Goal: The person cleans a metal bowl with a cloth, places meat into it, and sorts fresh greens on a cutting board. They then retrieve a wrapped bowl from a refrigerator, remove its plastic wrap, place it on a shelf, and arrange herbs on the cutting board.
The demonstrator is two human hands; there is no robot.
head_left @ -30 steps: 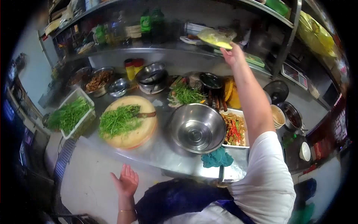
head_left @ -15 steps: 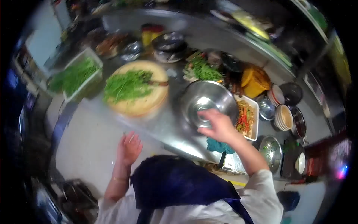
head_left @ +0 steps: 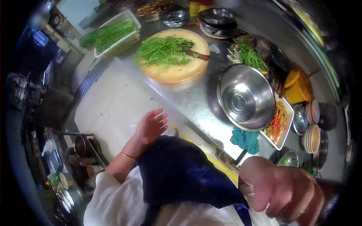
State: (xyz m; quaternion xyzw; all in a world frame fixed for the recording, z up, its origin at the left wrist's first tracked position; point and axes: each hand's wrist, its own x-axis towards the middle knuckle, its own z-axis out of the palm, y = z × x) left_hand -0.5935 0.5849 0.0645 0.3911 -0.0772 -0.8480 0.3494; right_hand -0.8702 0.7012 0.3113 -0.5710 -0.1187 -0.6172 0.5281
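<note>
My left hand (head_left: 152,126) hovers in front of the steel counter with its fingers apart and nothing in it. Close to the camera, my right hand (head_left: 283,188) is raised with curled fingers; a small pale spot shows at the fingers, but what they hold, if anything, I cannot make out. Beyond that hand are a large steel mixing bowl (head_left: 241,103), bare inside, and a crumpled teal cloth (head_left: 245,140). Chopped leafy greens (head_left: 166,51) lie on a round cutting board (head_left: 181,73). A wooden handle (head_left: 198,55) sticks out from the greens.
A white basket (head_left: 118,47) of long greens stands at the far left. Right of the bowl is a white tray (head_left: 288,126) of shredded food with red strips. Stacked bowls (head_left: 311,138), a yellow container (head_left: 298,86) and dark pans (head_left: 217,18) crowd the counter's back and right.
My right hand has left the mixing bowl and come up close to the camera, its fingers now curled. The view has shifted. My left hand stays apart from the counter.
</note>
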